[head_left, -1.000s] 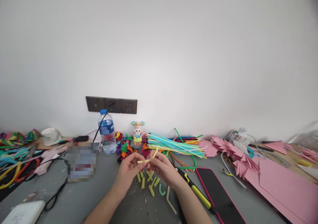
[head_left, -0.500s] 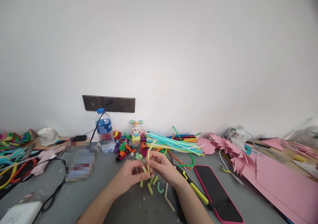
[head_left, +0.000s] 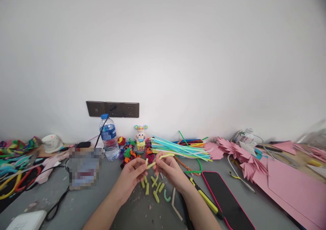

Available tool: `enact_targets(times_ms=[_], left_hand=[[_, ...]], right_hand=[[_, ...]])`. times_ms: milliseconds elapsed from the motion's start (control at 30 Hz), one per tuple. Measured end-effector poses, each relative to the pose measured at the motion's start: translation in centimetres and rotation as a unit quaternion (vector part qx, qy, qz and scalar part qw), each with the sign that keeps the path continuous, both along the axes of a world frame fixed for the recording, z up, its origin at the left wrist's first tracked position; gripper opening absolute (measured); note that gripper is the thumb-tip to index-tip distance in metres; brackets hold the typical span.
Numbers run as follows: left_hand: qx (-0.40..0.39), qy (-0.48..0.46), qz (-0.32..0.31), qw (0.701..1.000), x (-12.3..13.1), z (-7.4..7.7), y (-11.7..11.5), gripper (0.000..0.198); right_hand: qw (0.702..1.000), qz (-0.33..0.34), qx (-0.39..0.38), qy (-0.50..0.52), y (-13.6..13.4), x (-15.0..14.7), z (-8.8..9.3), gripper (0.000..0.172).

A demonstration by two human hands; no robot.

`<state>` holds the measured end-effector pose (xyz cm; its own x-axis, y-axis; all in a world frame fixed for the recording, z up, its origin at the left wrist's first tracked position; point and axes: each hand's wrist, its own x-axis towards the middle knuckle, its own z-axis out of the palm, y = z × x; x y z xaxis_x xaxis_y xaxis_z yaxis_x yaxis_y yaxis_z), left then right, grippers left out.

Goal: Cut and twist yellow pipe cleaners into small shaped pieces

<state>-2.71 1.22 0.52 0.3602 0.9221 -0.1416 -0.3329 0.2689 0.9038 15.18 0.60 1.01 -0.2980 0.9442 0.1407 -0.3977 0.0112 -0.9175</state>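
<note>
My left hand (head_left: 132,176) and my right hand (head_left: 170,172) meet above the grey table, both pinching one pale yellow pipe cleaner (head_left: 158,159). The left fingers grip its bent left end, the right fingers hold it near the middle, and its free end points right. Below the hands lie several short yellow-green pipe cleaner pieces (head_left: 152,186) and a small teal curved piece (head_left: 166,196).
A bundle of long coloured pipe cleaners (head_left: 179,147) lies behind the hands. A water bottle (head_left: 109,138), a small toy figure (head_left: 141,138) and twisted coloured pieces (head_left: 127,153) stand at the back. A phone (head_left: 228,198), a yellow-black tool (head_left: 203,197) and pink paper (head_left: 287,184) lie to the right.
The pipe cleaner was turned upright half a second ago and now lies nearly level again, with its left end bent. Both hands rose slightly.
</note>
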Motion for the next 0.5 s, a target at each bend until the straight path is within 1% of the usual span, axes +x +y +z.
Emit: enact_targets(times_ms=[133, 233, 367, 500], left_hand=[[0.033, 0.064, 0.014, 0.997, 0.16, 0.47, -0.18, 0.033], [0.085, 0.116, -0.003, 0.99, 0.29, 0.65, -0.25, 0.033], [0.128, 0.168, -0.039, 0.977, 0.25, 0.24, -0.1, 0.032], [0.167, 0.195, -0.047, 0.965, 0.06, -0.26, 0.14, 0.03]], right_hand=[[1.0, -0.001, 0.005, -0.008, 0.08, -0.01, -0.46, 0.027], [1.0, -0.004, 0.007, -0.027, 0.09, 0.06, -0.38, 0.026], [0.998, -0.01, 0.017, -0.059, 0.06, 0.07, -0.05, 0.027], [0.997, -0.016, 0.027, -0.068, 0.15, 0.1, -0.09, 0.028]])
